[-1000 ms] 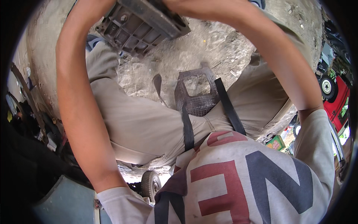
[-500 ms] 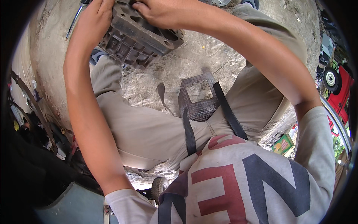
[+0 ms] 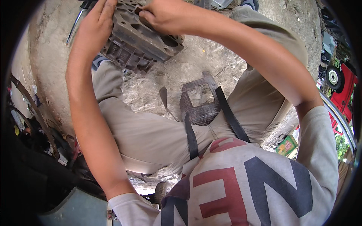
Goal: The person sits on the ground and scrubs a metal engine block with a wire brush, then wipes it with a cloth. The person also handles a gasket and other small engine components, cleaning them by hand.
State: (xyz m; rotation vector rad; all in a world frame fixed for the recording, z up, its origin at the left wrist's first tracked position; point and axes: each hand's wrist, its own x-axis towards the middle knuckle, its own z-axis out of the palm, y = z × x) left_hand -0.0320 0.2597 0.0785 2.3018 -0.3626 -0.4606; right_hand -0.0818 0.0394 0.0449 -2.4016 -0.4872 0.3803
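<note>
A dark, worn metal engine block (image 3: 151, 41), with large round bores and a ribbed side, lies tilted on the ground at the top of the view. My left hand (image 3: 101, 20) is closed over its left edge; the fingertips run up to the picture's edge. Across the block's flat face, my right hand (image 3: 162, 17) has its thumb and fingers pinched on a small brown piece (image 3: 138, 9), too small to identify surely. Just left of my left hand is a tool with a bright metal shaft (image 3: 75, 26) and a dark handle.
Between my legs lies a dark woven seat frame (image 3: 200, 113) with an opening and black straps (image 3: 232, 115). Rough dusty ground (image 3: 143, 94) surrounds it. At the far right are a red vehicle (image 3: 344, 98) and a wheel (image 3: 333, 78). Clutter lines the left; a green box (image 3: 286, 145) is at right.
My right hand has shifted slightly right and down over the block's face, and the brown piece shows more clearly. My left hand stays at the block's left edge.
</note>
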